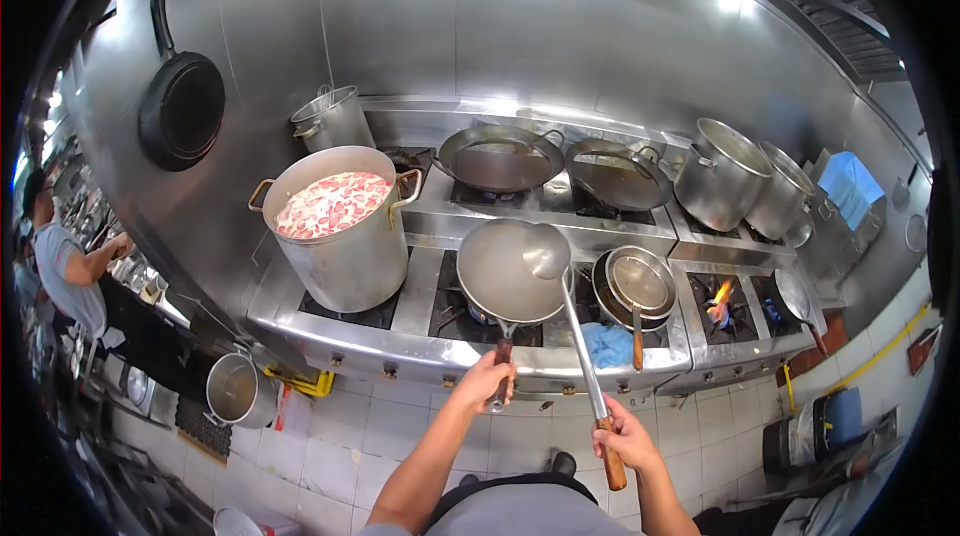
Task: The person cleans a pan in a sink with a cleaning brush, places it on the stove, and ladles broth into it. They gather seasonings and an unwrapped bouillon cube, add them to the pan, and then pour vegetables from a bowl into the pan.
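My left hand (484, 381) is closed around the dark handle of a wok (500, 271) that sits on a front burner. Pale grey metal shows inside the wok. In my right hand (627, 436) is the wooden grip of a long metal ladle (546, 252), fingers wrapped round it. The ladle's round bowl is over the wok's right side; whether it touches the metal I cannot tell. Left of the wok stands a tall pot (338, 261) with red and white pieces near its brim. To the right, stacked pans (641, 283) rest by a blue cloth (608, 344).
Two wide pans (500, 158) (620, 176) and large pots (722, 181) occupy the back burners. An open flame (720, 304) burns at the front right. A black frying pan (182, 111) hangs on the left wall. Another person (75, 266) stands far left, near a floor pot (240, 389).
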### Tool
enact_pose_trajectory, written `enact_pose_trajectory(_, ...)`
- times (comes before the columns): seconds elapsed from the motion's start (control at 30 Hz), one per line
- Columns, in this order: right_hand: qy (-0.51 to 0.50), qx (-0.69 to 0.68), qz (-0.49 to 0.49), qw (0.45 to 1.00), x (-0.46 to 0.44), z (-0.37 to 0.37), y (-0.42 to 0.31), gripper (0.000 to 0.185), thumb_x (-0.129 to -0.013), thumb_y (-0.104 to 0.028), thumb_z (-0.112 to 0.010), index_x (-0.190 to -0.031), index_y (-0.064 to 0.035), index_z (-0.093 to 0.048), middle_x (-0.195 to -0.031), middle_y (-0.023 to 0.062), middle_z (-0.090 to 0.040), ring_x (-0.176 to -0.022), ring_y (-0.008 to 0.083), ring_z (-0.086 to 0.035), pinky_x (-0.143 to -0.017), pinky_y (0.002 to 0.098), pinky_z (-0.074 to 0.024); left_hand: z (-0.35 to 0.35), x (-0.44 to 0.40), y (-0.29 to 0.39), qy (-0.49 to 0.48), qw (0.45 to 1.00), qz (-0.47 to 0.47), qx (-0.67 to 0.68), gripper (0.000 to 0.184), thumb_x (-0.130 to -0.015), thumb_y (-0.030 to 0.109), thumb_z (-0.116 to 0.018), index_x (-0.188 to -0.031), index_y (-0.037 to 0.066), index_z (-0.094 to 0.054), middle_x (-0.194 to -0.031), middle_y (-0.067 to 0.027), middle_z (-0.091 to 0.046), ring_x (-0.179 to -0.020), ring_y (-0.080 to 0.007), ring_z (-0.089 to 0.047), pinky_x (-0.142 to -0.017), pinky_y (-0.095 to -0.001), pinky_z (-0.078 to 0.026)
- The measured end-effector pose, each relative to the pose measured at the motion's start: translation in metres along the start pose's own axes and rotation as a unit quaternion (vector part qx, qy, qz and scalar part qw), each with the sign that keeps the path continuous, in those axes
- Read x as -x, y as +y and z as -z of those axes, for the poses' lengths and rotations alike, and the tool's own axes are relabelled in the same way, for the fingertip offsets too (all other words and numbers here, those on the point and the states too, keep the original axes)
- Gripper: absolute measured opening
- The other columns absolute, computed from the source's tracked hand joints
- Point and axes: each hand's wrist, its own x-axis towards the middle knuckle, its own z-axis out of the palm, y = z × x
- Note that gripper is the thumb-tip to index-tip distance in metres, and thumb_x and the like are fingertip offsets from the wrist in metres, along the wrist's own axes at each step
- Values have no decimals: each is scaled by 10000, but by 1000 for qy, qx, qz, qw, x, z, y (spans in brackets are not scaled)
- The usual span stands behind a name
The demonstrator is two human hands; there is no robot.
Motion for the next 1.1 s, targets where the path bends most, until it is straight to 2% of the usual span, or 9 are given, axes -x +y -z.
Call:
enact_pose_trajectory(0.3,18,2,-41,999,-9,-7,36,810,-821,42,-564,-1473,-102,-106,-752,64,-553,-603,149,-567,-567,295,-494,57,-9,-28,11,1000,1,26,111,-829,114,-534,-918,89,-473,-728,-16,-521,-525,-111,-521,-412,-277,-444)
enact_pose_trajectory(0.6,11,-21,-81,996,-11,7,39,480,-834,-8,-569,-1272,-48,-377,-766,49,-537,-612,145,-565,-578,284,-485,62,-26,-36,46,996,25,69,122,-870,184,-571,-901,96,-493,-718,-25,-523,-505,-118,-520,-416,-286,-445)
enact_pose_trajectory(0.8,-18,-29,-94,995,-4,25,29,445,-833,-24,-570,-1243,-41,-397,-749,55,-540,-612,155,-569,-571,290,-479,80,-26,-59,41,972,22,232,506,-963,483,-375,-1195,45,-481,-982,-149,-642,-582,-171,-573,-506,-331,-498)
enact_pose_trajectory(0.9,-1,-7,-170,985,-3,36,19,365,-829,-10,-561,-1168,-34,-428,-690,56,-534,-549,159,-556,-511,294,-468,134,-62,-146,262,919,-57,289,421,-959,408,-416,-1183,57,-476,-958,-108,-598,-690,-193,-566,-562,-347,-499)
enact_pose_trajectory(0.93,14,21,-197,980,-3,43,20,327,-821,4,-560,-1122,-32,-438,-658,58,-528,-511,162,-543,-474,295,-455,148,-70,-170,271,913,-66,298,421,-959,408,-416,-1183,57,-476,-958,-108,-598,-690,-193,-566,-562,-347,-499)
enact_pose_trajectory(1.0,26,56,-221,973,-1,46,9,289,-814,19,-559,-1077,-30,-449,-627,59,-523,-472,165,-529,-438,295,-443,170,-88,-203,458,839,-90,281,347,-943,312,-424,-1203,86,-465,-989,-89,-562,-705,-202,-549,-583,-363,-491)
enact_pose_trajectory(1.03,35,90,-211,973,5,38,0,246,-836,-50,-568,-1062,-28,-475,-625,37,-519,-473,136,-511,-443,263,-435,183,-98,-216,460,835,-94,288,347,-943,312,-424,-1203,86,-465,-989,-89,-562,-705,-202,-549,-583,-363,-491)
enact_pose_trajectory(1.07,43,125,-201,971,8,34,-6,224,-859,-119,-578,-1048,-26,-501,-623,15,-515,-474,108,-493,-448,230,-428,195,-106,-229,471,841,-58,259,392,-930,351,-452,-1225,93,-434,-1160,-137,-450,-856,-268,-538,-613,-408,-505)
enact_pose_trajectory(1.1,50,108,-200,973,8,37,-6,269,-865,-66,-567,-1114,-28,-472,-629,6,-516,-434,89,-470,-404,212,-407,195,-110,-232,482,845,-22,231,446,-917,389,-480,-1247,100,-403,-1331,-185,-339,-1007,-334,-527,-644,-453,-518)
